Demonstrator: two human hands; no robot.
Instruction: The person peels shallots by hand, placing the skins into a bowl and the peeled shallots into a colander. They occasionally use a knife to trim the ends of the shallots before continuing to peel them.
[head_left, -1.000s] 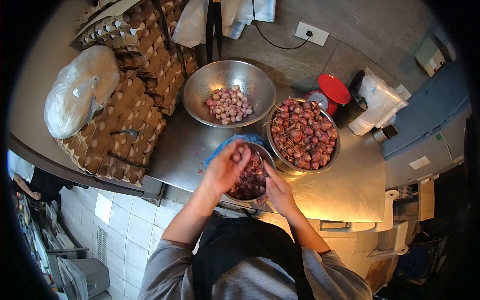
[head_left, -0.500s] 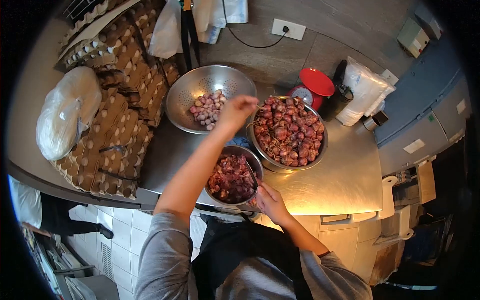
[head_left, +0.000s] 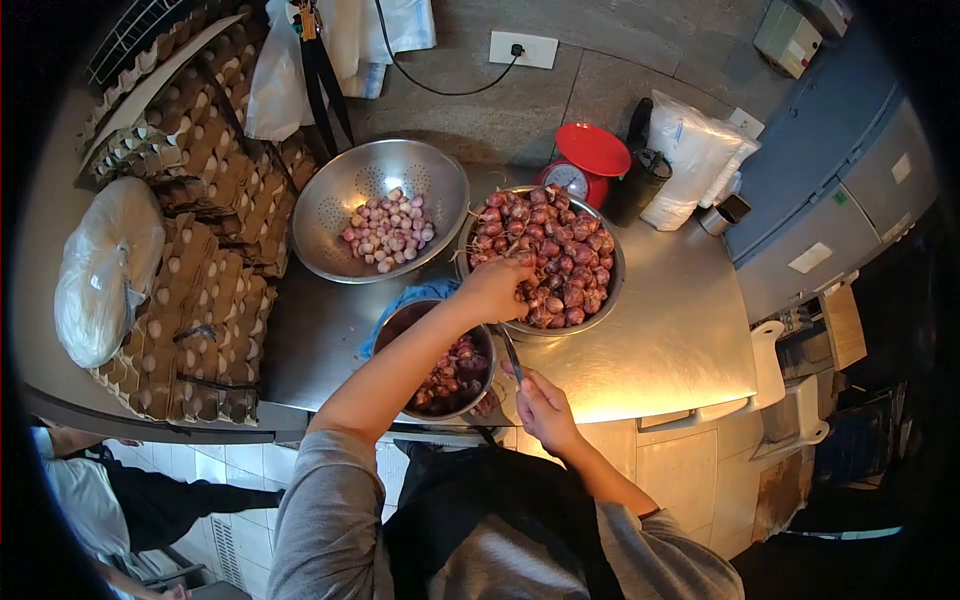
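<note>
My left hand (head_left: 495,291) reaches over the near left rim of a steel bowl (head_left: 622,275) heaped with unpeeled red shallots (head_left: 565,250). Its fingers curl down around a shallot at the edge of the heap, which they partly hide. In my right hand (head_left: 545,408) is a small knife (head_left: 512,352), its blade pointing up and away beside the smaller bowl (head_left: 490,372). That smaller bowl holds reddish shallot skins (head_left: 455,375), partly covered by my left forearm. Peeled shallots (head_left: 388,228) lie in the steel colander (head_left: 325,215) at the back left.
Stacked egg trays (head_left: 200,330) and a tied plastic bag (head_left: 110,270) flank the left side. Behind the shallot bowl stand a red scale (head_left: 595,150) and plastic-wrapped packs (head_left: 685,160). A blue cloth (head_left: 425,291) lies by the smaller bowl. Another person (head_left: 110,500) is at lower left.
My left hand has moved from above the gap between colander and shallot bowl down onto the shallots. The knife has come out of the smaller bowl to its right. The view has shifted.
</note>
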